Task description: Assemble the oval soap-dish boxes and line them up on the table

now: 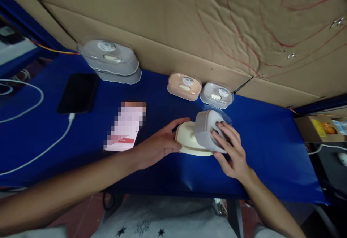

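Left hand [159,147]: pinching one cream tray [185,137]
Right hand [233,155]: clasping one gray box [202,129], tilted
Phones [78,93]: two
Peach box [177,82]: one

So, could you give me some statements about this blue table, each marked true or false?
1. The right hand holds a grey piece. True.
2. The left hand is wrapped around a cable. False: it grips a cream piece.
3. A white cable is plugged into the black phone. True.
4. The peach box sits on top of a grey stack. False: it stands on the table, apart from the grey stack.
5. The peach box carries a round sticker. True.
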`<state>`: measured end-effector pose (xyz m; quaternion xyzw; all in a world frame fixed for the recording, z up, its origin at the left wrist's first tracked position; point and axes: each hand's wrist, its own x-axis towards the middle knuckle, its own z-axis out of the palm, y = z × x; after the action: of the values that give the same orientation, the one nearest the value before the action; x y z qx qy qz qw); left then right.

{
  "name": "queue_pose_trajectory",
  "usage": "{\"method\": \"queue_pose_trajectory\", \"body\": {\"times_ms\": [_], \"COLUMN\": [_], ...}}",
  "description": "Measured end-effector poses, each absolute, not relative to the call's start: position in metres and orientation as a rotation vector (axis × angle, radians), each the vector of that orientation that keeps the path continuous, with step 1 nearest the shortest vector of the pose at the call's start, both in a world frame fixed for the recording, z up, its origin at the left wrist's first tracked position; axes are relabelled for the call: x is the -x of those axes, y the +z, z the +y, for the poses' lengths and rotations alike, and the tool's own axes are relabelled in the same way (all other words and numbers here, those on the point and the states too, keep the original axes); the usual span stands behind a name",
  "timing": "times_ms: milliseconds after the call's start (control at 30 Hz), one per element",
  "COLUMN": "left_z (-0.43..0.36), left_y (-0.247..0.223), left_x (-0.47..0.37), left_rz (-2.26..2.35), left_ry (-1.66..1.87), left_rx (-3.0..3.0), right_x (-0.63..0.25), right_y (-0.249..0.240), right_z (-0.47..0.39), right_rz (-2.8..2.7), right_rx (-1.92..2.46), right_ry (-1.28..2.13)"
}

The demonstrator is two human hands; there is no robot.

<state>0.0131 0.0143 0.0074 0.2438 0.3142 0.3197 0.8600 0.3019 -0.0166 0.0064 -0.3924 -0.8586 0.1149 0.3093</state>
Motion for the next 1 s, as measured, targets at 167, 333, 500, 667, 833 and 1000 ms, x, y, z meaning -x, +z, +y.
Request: {"method": "queue_pose_trajectory", "body": {"times_ms": [167, 333, 500, 667, 833, 1000], "left_z": [0.015, 0.012, 0.015, 0.021, 0.023, 0.023], "left_y": [0.011, 0.007, -0.003, -0.005, -0.004, -0.003], "left_x": [-0.013, -0.017, -0.017, -0.012, -0.011, -0.013], "left_rz": [0.617, 0.692, 0.693, 0.699, 0.726, 0.705], "left_ry": [0.677, 0.661, 0.666, 0.654, 0.646, 0.665], "left_rx": [-0.506, -0.554, -0.500, -0.502, -0.478, -0.464], "right_x": [-0.299, -0.296, -0.312, -0.331, -0.333, -0.321], "right_y": [0.002, 0.001, -0.004, -0.019, -0.020, -0.015], "right_z": [-0.014, -0.016, -0.002, 0.023, 0.022, 0.002], "right_rz": [-2.500, -2.654, -2.459, -2.201, -2.077, -1.892], "right_rx": [1.018, 1.005, 1.082, 1.563, 1.626, 1.398], "right_ry": [0.371, 0.344, 0.437, 0.262, 0.319, 0.767]}}
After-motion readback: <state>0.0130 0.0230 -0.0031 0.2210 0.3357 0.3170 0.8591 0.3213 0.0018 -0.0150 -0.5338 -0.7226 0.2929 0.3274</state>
